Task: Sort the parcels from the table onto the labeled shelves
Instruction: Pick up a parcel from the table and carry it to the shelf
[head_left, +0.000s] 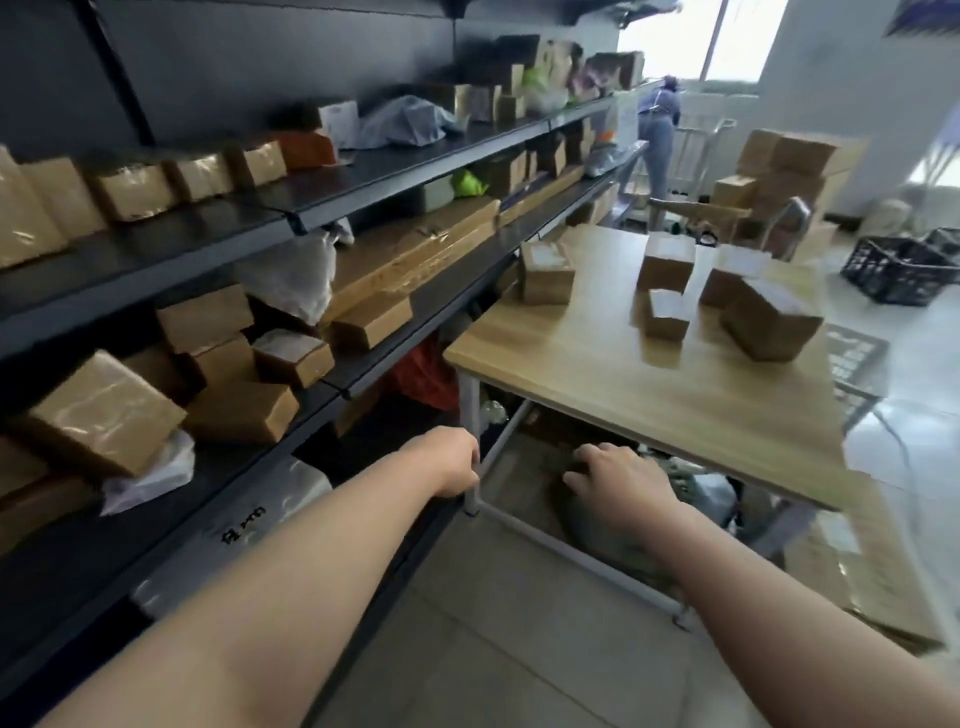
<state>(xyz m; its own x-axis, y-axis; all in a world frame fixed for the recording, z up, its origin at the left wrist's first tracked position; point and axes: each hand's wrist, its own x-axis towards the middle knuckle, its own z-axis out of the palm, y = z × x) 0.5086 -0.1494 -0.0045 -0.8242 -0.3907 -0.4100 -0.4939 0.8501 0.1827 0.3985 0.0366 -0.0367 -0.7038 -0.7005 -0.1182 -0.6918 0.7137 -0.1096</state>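
Note:
Several brown cardboard parcels stand on the wooden table (649, 395) ahead: one (546, 273) near its left edge, one (666, 264) at the middle, a small one (666, 314) in front of it, and a tilted one (771, 325) at the right. Dark metal shelves (395, 161) run along the left, filled with more brown parcels (98, 415). My left hand (454, 462) reaches forward below the table's near left corner, fingers curled, holding nothing that I can see. My right hand (618, 480) is stretched out below the table's front edge, fingers apart and empty.
Stacked cardboard boxes (779, 166) and a black plastic crate (898, 267) stand on the floor beyond the table. A person in blue (657, 130) bends over at the far end of the shelves. Bags and clutter lie under the table. Flattened cardboard (878, 577) lies at the right.

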